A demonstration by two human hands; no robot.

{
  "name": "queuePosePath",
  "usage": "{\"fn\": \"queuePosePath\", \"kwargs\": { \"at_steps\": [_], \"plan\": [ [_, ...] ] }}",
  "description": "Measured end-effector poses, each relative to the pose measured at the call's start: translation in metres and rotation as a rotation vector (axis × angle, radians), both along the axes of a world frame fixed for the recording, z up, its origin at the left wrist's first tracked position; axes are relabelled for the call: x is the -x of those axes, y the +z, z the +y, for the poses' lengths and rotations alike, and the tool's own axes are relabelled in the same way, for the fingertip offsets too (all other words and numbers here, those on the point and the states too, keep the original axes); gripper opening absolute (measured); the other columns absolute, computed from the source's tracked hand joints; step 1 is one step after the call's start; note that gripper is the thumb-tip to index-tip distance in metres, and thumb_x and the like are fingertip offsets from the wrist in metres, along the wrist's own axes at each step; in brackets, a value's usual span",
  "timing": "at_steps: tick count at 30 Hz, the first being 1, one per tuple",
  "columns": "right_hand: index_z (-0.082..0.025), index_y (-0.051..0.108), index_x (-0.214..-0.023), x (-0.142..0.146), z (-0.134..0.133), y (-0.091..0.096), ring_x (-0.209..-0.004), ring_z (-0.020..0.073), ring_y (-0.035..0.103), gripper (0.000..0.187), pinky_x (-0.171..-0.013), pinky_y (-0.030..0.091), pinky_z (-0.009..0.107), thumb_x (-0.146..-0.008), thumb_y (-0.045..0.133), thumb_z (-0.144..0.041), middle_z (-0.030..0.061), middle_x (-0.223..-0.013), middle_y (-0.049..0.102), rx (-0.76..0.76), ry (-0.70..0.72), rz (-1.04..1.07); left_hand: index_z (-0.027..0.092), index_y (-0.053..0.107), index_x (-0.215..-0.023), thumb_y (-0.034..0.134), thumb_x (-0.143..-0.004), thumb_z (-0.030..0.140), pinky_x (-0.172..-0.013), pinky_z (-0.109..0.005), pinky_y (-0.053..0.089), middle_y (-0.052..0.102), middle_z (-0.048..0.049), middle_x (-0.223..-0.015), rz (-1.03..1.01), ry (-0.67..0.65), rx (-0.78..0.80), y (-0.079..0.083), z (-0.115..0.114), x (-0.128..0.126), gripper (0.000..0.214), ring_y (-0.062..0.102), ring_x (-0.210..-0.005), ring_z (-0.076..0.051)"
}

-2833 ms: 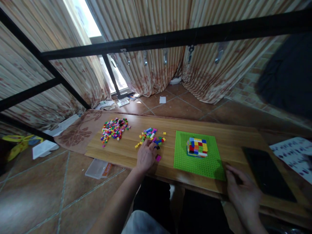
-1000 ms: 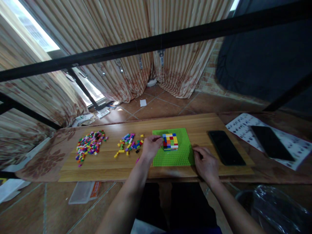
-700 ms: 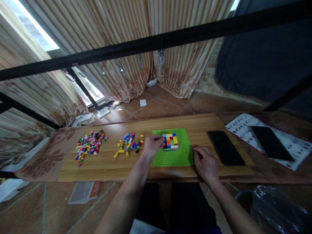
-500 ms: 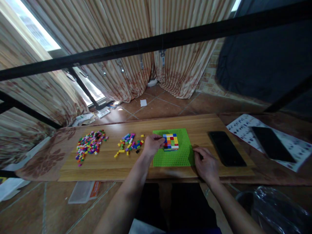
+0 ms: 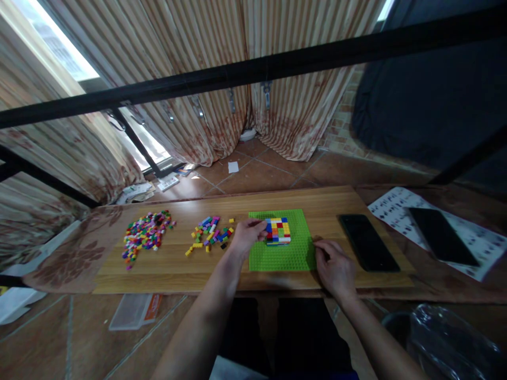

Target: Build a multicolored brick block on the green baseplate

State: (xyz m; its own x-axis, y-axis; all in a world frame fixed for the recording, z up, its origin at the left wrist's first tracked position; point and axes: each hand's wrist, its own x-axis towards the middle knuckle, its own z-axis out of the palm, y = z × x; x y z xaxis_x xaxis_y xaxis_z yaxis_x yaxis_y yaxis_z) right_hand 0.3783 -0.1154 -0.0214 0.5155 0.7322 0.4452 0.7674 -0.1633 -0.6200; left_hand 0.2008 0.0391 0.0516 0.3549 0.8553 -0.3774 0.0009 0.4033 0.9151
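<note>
Counted on the desk (image 5: 158, 277): one green plate (image 5: 279, 259), right of the middle, set in from both front and far edges; on that, one build (image 5: 282, 228) of mixed-colour bricks, toward the plate's far edge; two groups of loose bricks, with too many small pieces to count, namely a big heap (image 5: 144, 232) by the left edge and a small heap (image 5: 209, 231) between that and the plate; one lone yellow brick (image 5: 232, 220) at the far side of the small heap; one phone (image 5: 367, 243) near the right edge.

Two hands at work; left hand (image 5: 249, 233) with thumb and fingers drawn together at the build's left side, partly in the way of it; cannot tell whether with a brick between the tips; right hand (image 5: 336, 267) loosely curled, half closed, at the plate's right edge; cannot tell whether gripping it.

Past the right edge, one printed sheet (image 5: 390, 208), partly covered by a second phone (image 5: 441, 236); below the front edge, one clear box (image 5: 129, 311) toward the left corner; above the far edge, a black bar (image 5: 198, 79) across curtains (image 5: 190, 42).
</note>
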Motion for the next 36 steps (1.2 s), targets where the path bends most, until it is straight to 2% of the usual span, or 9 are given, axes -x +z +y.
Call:
{"fn": "queuePosePath", "kwargs": {
  "at_steps": [4, 13, 21, 36],
  "plan": [
    [-0.021, 0.067, -0.089, 0.0001, 0.0001, -0.0002, -0.087, 0.0207, 0.064, 0.024, -0.078, 0.050, 0.034, -0.088, 0.044, -0.029, 0.0068, -0.096, 0.068, 0.006, -0.009, -0.002, 0.012, 0.065, -0.075, 0.077, -0.067, 0.032, -0.049, -0.017, 0.043, 0.061, -0.0001, -0.057, -0.008, -0.027, 0.009, 0.0007, 0.0009, 0.0009, 0.024, 0.055, -0.049, -0.006],
    [-0.022, 0.067, -0.089, -0.0006, 0.0000, -0.0021, -0.085, 0.0207, 0.065, 0.024, -0.076, 0.050, 0.034, -0.088, 0.044, -0.030, 0.0066, -0.095, 0.069, 0.003, -0.008, -0.025, 0.013, 0.064, -0.070, 0.081, -0.060, 0.028, -0.047, -0.017, 0.040, 0.059, 0.0015, -0.053, 0.017, -0.061, -0.039, -0.0049, 0.0019, 0.0017, 0.025, 0.052, -0.045, -0.006],
    [-0.021, 0.066, -0.090, -0.0015, 0.0001, -0.0027, -0.087, 0.0208, 0.064, 0.023, -0.080, 0.050, 0.035, -0.088, 0.045, -0.028, 0.0068, -0.095, 0.068, -0.008, 0.022, -0.015, 0.013, 0.064, -0.071, 0.080, -0.060, 0.025, -0.047, -0.018, 0.041, 0.059, 0.0024, -0.053, 0.017, -0.046, -0.055, -0.0037, 0.0021, -0.0002, 0.022, 0.051, -0.045, -0.006],
    [-0.022, 0.066, -0.090, 0.0002, -0.0007, -0.0018, -0.088, 0.0205, 0.064, 0.023, -0.078, 0.049, 0.033, -0.088, 0.045, -0.029, 0.0057, -0.097, 0.068, 0.020, 0.003, -0.021, 0.012, 0.063, -0.072, 0.078, -0.061, 0.016, -0.050, -0.018, 0.044, 0.061, 0.0026, -0.056, 0.034, -0.013, -0.025, 0.0020, 0.0013, -0.0012, 0.019, 0.054, -0.046, -0.005]
  ]
}}
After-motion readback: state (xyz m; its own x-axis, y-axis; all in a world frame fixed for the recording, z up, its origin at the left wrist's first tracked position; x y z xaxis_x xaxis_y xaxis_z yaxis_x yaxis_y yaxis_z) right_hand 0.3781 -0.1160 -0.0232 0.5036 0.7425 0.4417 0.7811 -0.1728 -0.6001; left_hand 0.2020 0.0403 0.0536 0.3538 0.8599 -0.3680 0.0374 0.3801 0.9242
